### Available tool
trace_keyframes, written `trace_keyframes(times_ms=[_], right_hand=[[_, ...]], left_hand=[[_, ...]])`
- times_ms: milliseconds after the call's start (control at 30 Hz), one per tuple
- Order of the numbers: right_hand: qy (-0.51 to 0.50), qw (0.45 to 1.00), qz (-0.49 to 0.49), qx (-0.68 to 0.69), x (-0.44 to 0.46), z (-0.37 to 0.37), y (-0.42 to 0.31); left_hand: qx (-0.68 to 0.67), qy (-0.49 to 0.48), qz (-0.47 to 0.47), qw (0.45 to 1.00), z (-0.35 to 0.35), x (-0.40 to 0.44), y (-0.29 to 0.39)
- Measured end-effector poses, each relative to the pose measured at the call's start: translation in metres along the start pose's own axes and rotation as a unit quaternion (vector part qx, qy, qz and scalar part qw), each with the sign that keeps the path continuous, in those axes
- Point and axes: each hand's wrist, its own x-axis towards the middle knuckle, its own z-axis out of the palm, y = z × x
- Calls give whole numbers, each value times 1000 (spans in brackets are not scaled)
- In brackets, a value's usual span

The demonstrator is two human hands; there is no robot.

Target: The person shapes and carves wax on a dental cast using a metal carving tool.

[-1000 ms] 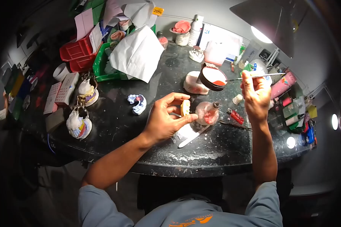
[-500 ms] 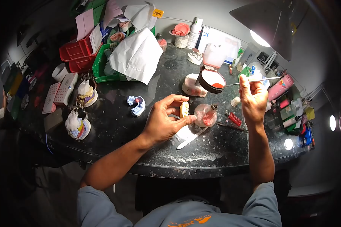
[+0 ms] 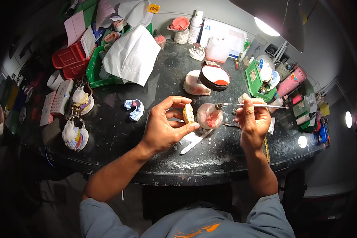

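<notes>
My left hand (image 3: 164,123) grips a small yellow dental model (image 3: 188,113) between fingers and thumb. In my right hand (image 3: 253,119) is a thin metal tool (image 3: 265,105), held level with its tip pointing left. That tip is beside the dark burner top (image 3: 218,106) of a round pinkish jar (image 3: 209,116), which stands just right of the yellow model; whether they touch cannot be told. Behind the jar a round tin with white and red contents (image 3: 215,75) sits tilted by a pink-white block (image 3: 194,84).
A white knife (image 3: 194,143) lies before the jar. Farther left are a blue-white cast (image 3: 134,110) and articulated models (image 3: 75,133). A green bin (image 3: 94,70) with papers stands at the back left, a green box (image 3: 254,79) at right, and a lamp (image 3: 267,25) hangs above.
My right hand has come down and left from beside the tin, bringing the tool's tip to the burner top. The left hand still holds the yellow model. The view has shifted slightly.
</notes>
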Motion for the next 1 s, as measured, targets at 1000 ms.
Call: trace_keyframes(times_ms=[1000], right_hand=[[-147, 980, 67, 113, -55, 18, 3]], left_hand=[[2, 10, 62, 998, 11, -8, -6]])
